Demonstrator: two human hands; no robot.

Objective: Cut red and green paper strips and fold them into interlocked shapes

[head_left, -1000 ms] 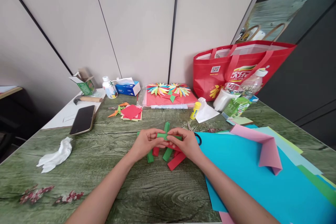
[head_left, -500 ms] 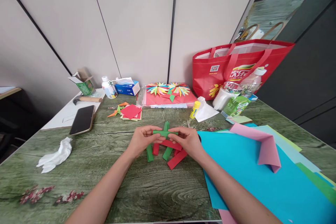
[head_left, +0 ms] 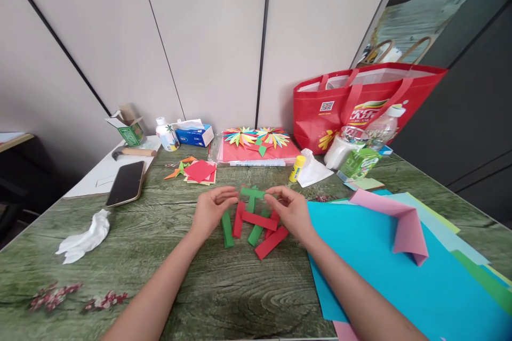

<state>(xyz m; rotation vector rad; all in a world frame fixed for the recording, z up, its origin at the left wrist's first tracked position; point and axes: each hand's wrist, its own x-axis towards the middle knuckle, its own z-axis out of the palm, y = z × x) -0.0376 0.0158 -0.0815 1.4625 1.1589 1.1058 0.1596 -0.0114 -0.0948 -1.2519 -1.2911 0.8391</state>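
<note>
A folded green paper strip [head_left: 252,192], slightly blurred, lies crosswise over another green strip at the top of a loose pile. My left hand [head_left: 212,213] is just left of it, thumb and fingers apart with nothing between them. At the strip's right end is my right hand [head_left: 290,212], its thumb and forefinger parted; whether a fingertip touches the strip I cannot tell. Below the hands lie several folded strips, among them a red strip [head_left: 259,221], a red strip [head_left: 272,242] nearer me and a green strip [head_left: 227,229] on the left.
Blue paper sheets [head_left: 360,256] and a folded pink paper [head_left: 408,224] cover the right side. A glue stick [head_left: 296,169] stands behind my right hand. Left are a phone [head_left: 126,184], a hammer [head_left: 134,153] and a crumpled tissue [head_left: 85,237]. A red bag [head_left: 320,112] stands at the back.
Both hands have moved apart from their pinch on the green strip. It now lies released at the pile's top, slightly farther from me, and more of the red strips below show.
</note>
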